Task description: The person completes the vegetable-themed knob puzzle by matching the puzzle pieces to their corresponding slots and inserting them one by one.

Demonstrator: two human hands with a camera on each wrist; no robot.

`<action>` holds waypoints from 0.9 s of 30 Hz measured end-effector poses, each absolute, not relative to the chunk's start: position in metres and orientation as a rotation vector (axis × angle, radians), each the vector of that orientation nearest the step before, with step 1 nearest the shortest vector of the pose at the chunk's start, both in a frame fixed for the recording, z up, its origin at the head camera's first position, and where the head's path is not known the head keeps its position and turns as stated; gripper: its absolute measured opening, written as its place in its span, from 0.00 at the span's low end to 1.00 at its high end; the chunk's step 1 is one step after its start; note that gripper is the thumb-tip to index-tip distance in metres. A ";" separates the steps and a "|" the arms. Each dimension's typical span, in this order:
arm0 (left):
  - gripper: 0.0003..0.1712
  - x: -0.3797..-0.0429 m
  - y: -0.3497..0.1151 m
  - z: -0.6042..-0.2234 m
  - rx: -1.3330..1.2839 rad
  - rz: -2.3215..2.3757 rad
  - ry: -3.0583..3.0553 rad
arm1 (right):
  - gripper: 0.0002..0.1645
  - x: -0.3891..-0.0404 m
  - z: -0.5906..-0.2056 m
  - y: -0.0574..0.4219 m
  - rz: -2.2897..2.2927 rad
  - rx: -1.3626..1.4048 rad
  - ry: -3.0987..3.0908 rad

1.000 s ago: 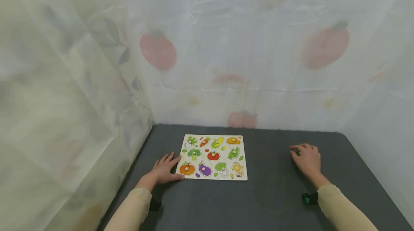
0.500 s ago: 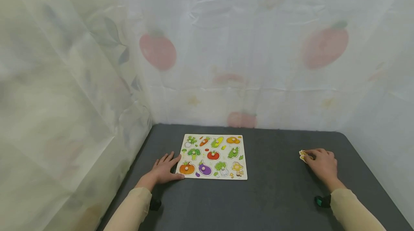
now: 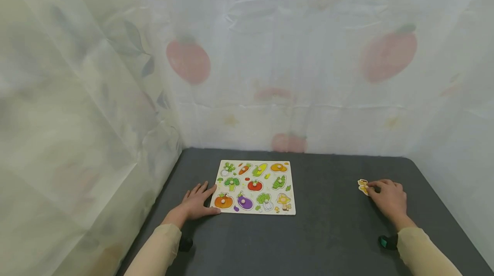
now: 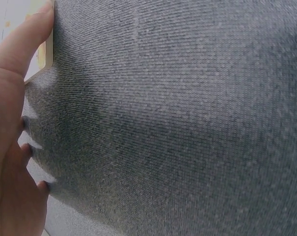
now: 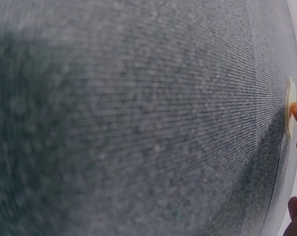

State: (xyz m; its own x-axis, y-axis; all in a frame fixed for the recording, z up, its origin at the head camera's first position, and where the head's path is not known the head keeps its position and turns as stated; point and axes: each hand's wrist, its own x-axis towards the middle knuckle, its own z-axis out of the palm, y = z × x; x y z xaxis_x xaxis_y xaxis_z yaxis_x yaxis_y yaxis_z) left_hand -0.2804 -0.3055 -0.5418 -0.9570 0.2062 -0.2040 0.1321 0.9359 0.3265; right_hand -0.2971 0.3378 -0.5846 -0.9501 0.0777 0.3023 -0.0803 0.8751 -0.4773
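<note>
In the head view a white vegetable peg puzzle board (image 3: 254, 211) lies on the dark table, its pictures upright. My left hand (image 3: 196, 202) rests at the board's left edge with fingers spread. Its thumb (image 4: 33, 32) lies along the board's corner in the left wrist view. Far to the right, my right hand (image 3: 389, 201) pinches a small yellow puzzle piece with a pale edge (image 3: 362, 186), close to the tabletop. The right wrist view shows only the thin edge of that puzzle piece (image 5: 289, 108) by a fingertip; its picture is partly covered by the fingers.
The dark grey cloth-covered table (image 3: 324, 233) stretches between the two hands. Behind it hangs a pale curtain (image 3: 289, 74) printed with fruit, and another curtain (image 3: 88, 138) closes off the left side. Black bands sit at both wrists.
My right hand has moved right and slightly nearer, away from the board. The yellow puzzle piece, mostly hidden at first, now shows beyond its fingers. The left hand and board have stayed put.
</note>
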 end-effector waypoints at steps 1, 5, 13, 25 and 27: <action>0.59 -0.280 -0.305 -0.541 0.251 0.454 2.856 | 0.17 -0.297 -0.585 0.338 0.714 0.001 -2.733; 0.58 -0.280 -0.305 -0.541 0.247 0.436 2.856 | 0.16 -0.297 -0.585 0.337 0.709 -0.004 -2.733; 0.59 -0.282 -0.308 -0.547 0.267 0.465 2.858 | 0.16 -0.298 -0.585 0.336 0.713 -0.009 -2.734; 0.58 -0.281 -0.306 -0.543 0.255 0.446 2.855 | 0.15 -0.300 -0.586 0.334 0.717 0.000 -2.716; 0.58 -0.281 -0.306 -0.542 0.250 0.434 2.857 | 0.16 -0.300 -0.585 0.332 0.733 -0.004 -2.699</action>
State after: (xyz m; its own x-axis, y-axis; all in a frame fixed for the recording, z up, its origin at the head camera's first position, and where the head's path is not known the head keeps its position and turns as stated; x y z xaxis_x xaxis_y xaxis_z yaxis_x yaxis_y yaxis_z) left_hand -0.2805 -0.3055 -0.5419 -0.9565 0.2032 -0.2092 0.1319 0.9411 0.3113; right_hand -0.3002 0.3319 -0.5855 -0.9411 0.0913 0.3255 -0.0858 0.8668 -0.4913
